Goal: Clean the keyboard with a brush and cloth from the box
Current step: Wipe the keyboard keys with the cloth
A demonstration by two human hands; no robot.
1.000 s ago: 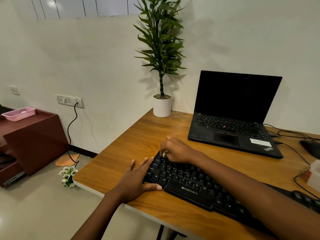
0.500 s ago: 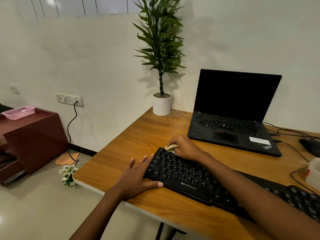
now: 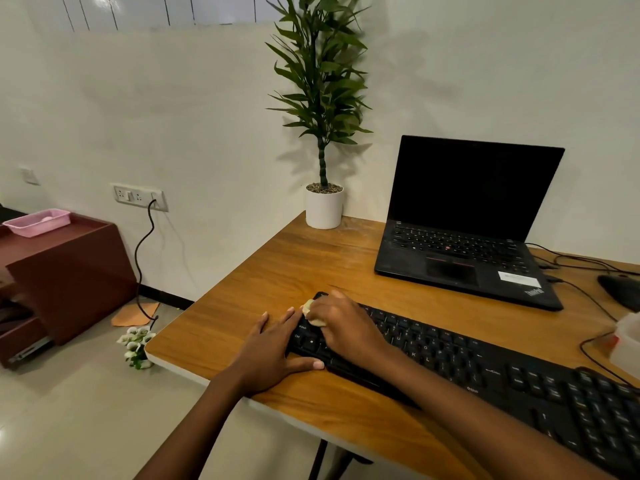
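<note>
While your left hand [image 3: 273, 355] stays flat on the wooden surface [image 3: 277, 265], fingers spread against the left end of the black keyboard [image 3: 502, 375] and thumb laid along its front edge, your right hand [image 3: 346, 327] has brought the pale cloth [image 3: 311, 311] from the back rim of the keys down into the far-left corner. The right hand's fingers are curled over the bunched cloth and press it onto the corner keys, just beside your left fingertips. So the wiping is under way, but judging from where the cloth lies, only this corner is being covered; the long run of keys to your right still looks to need its pass. No brush shows, and the translucent box [image 3: 628, 341] stands well apart at the right edge.
</note>
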